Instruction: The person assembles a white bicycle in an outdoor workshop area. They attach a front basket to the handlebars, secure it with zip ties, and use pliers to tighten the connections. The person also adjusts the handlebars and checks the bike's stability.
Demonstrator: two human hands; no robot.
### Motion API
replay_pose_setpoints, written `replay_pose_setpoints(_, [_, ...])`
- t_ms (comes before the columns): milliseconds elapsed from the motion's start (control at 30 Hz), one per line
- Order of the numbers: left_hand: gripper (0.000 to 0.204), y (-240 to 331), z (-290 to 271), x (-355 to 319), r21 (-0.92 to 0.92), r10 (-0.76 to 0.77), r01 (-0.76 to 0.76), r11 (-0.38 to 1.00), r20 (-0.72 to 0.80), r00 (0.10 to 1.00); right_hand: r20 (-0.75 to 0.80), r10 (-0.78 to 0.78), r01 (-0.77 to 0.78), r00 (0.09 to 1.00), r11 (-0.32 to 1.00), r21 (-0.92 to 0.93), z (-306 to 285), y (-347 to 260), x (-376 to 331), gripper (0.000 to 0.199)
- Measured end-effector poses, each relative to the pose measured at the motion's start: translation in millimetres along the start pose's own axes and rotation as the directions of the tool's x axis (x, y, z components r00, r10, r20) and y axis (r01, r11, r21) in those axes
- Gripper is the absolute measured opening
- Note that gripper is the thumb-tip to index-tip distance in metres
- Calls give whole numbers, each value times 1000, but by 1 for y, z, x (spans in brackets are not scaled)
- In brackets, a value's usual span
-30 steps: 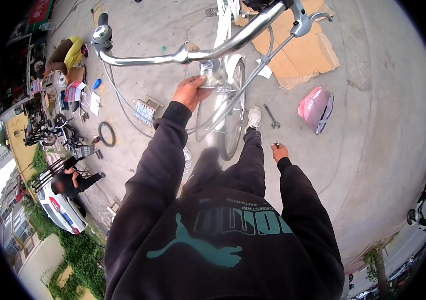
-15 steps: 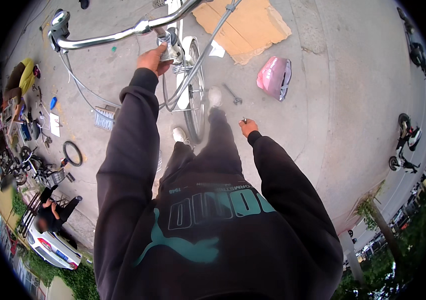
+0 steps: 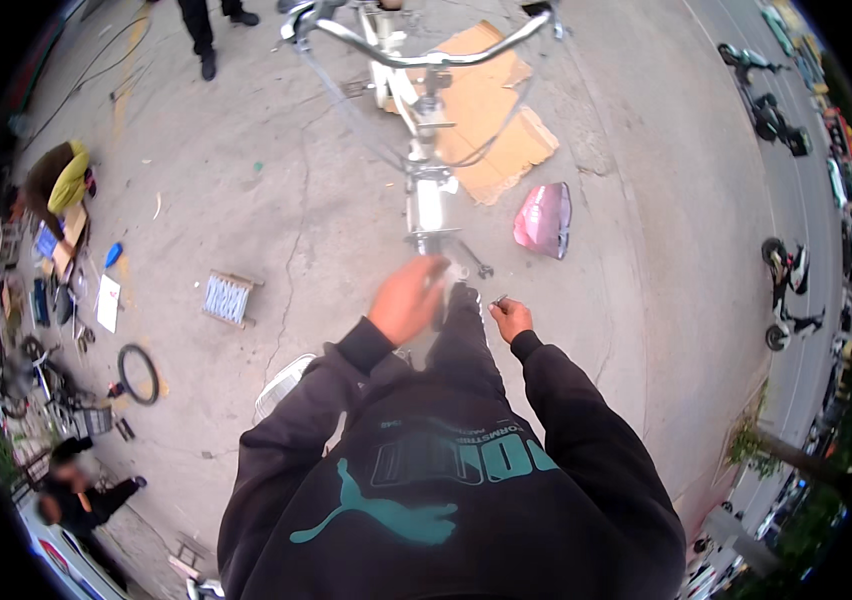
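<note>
A: Entry 1?

B: Left arm [image 3: 308,400], 1, dark-sleeved. Bent, angled up and inward toward the middle.

A: Terminating in?

B: Left hand [image 3: 404,303], 1, back uppermost. Fingers [image 3: 434,276] directed toward the upper right; blurred, so whether they are closed cannot be told.

A: Entry 2?

B: Right arm [image 3: 586,405], 1, dark-sleeved. Bent, angled up and inward to the left.

A: Terminating in?

B: Right hand [image 3: 514,319], 1, fingers curled into a small, closed pinch.

A: Wrists?

B: 2, both cuffed: left wrist [image 3: 364,344], right wrist [image 3: 526,344], about level.

A: Spacing of the 2 hands?

B: Near each other, apart, the right slightly lower.
</note>
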State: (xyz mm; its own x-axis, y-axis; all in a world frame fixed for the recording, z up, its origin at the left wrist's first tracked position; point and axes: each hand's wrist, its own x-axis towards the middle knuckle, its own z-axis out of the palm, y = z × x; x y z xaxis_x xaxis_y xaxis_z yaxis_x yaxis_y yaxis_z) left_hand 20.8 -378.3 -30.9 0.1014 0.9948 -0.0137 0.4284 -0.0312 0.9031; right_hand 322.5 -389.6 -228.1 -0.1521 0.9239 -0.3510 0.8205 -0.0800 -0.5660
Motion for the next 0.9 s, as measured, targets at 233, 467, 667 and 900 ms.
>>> replay_pose_setpoints(233, [57,-60,-14,-207,187,-235,268,945,-181,955,633,-119,-379,765,712,591,64,-245,-59,19])
replay_pose_setpoints(467, [45,-59,-76,-252,-26,-540,586,810,-426,726,856,-196,-634,478,597,491,100,-376,-89,7])
replay_pose_setpoints(667, [34,-69,-130,-223,-75,-642,640,765,-183,745,909,-205,-508,362,775,376,99,-401,-33,25])
replay_pose_setpoints(900, [18,-126,-204,-162,276,-488,506,817,-135,862,949,-149,-145,277,970,195,128,-455,79,43])
